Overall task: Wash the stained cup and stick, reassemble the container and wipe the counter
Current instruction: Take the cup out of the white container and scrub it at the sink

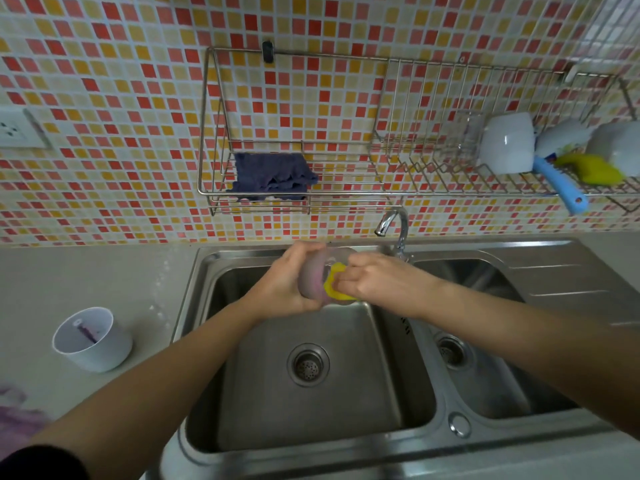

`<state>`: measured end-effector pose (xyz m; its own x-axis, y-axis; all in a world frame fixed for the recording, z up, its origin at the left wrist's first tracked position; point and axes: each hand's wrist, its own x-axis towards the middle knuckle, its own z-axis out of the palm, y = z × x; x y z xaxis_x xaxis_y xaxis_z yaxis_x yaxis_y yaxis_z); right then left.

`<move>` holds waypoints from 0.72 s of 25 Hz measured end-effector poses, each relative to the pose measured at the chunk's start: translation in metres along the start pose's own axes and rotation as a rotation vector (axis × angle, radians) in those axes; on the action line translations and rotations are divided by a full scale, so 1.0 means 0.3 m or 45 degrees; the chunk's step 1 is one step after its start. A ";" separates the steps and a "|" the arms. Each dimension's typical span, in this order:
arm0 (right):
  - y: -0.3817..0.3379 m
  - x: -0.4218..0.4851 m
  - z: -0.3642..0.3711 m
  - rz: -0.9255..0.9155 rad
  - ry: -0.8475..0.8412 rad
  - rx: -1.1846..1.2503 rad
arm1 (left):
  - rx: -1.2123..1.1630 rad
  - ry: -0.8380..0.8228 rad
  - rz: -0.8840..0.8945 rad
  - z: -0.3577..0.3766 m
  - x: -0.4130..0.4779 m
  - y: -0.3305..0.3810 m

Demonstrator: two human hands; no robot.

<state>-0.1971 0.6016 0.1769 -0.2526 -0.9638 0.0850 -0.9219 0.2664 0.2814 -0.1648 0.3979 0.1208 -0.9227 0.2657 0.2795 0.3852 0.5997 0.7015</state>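
Over the back of the left sink basin (311, 403), my left hand (287, 282) grips a translucent cup (313, 277) stained purple, turned on its side. My right hand (374, 278) presses a yellow sponge (334, 282) against the cup's mouth. A white container (91, 339) stands on the counter (86, 278) at the left; a purple-stained stick (86, 332) lies inside it. Purple stains (17, 410) mark the counter at the far left edge.
The tap (393, 223) arches just behind my hands. A dark blue cloth (273, 176) hangs in the wall rack (298, 195). White cups (507, 143), a blue brush (561, 188) and a yellow item (592, 169) sit on the right rack. The right basin (485, 341) lies beside.
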 end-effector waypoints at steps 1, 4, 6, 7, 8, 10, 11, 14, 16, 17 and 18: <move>-0.008 -0.001 0.012 0.082 -0.059 0.185 | 0.030 0.045 0.035 0.006 -0.004 -0.004; -0.022 -0.024 0.011 0.308 -0.110 0.534 | 0.057 0.196 0.070 0.022 -0.021 -0.018; -0.026 -0.029 0.001 0.238 -0.068 0.471 | 0.051 0.234 0.079 0.040 -0.023 -0.008; -0.036 -0.027 -0.005 0.188 -0.067 0.402 | 0.032 0.244 0.081 0.053 -0.021 -0.001; -0.045 -0.026 -0.005 0.170 -0.066 0.338 | 0.015 0.264 0.061 0.064 -0.017 0.004; -0.047 -0.027 -0.002 0.224 -0.071 0.229 | -0.036 0.307 -0.004 0.073 -0.007 0.013; -0.045 -0.033 -0.001 0.225 -0.067 0.183 | -0.052 0.319 -0.011 0.072 -0.007 0.016; -0.035 -0.074 -0.020 0.061 0.034 -0.032 | -0.059 0.163 0.072 0.066 -0.024 0.000; -0.016 -0.091 -0.058 -0.064 0.068 -0.204 | -0.242 0.026 0.006 0.053 -0.036 0.009; -0.004 -0.095 -0.073 -0.126 0.083 -0.260 | -0.324 -0.005 -0.020 0.049 -0.042 0.015; 0.011 -0.096 -0.087 -0.194 0.099 -0.302 | -0.365 -0.009 -0.031 0.044 -0.045 0.023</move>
<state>-0.1853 0.6305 0.2004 -0.0845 -0.9919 0.0950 -0.8509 0.1215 0.5111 -0.1493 0.4083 0.1132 -0.9309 0.2597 0.2567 0.3412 0.3682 0.8649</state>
